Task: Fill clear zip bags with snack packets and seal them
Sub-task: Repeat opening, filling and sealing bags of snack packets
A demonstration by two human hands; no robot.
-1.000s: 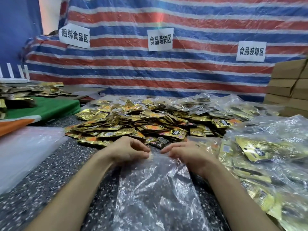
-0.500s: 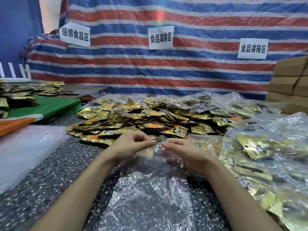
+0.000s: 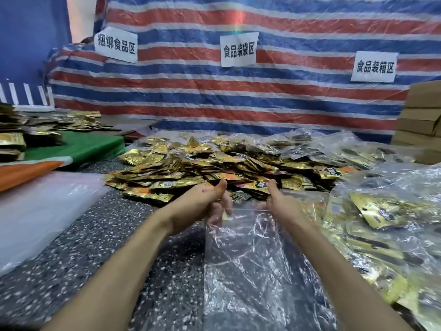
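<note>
Change: left grip (image 3: 202, 204) and right grip (image 3: 284, 204) have drawn apart and turned thumbs-up. The mouth of the crinkled clear zip bag (image 3: 250, 271), pinched at its middle earlier, now stands spread between them.
Left grip: grasping the mouth's left edge, fingers (image 3: 218, 212) showing through the film, thumb raised.
Right grip: grasping the mouth's right edge, thumb raised, fingers hidden behind the hand.
Bag position: body flat on the dark speckled tabletop (image 3: 95, 247), with the mouth at the far end, lifted.
Packets: heap of gold foil snack packets (image 3: 191, 168) lying just beyond both hands.
Right side: filled clear bags of gold packets (image 3: 381, 223), piled beside the clear zip bag.
Left side: stack of flat clear bags (image 3: 35, 211), with a green cloth (image 3: 78, 149) behind it.
Background: red, white and blue striped tarpaulin (image 3: 238, 96) and brown cardboard boxes (image 3: 424, 111).
</note>
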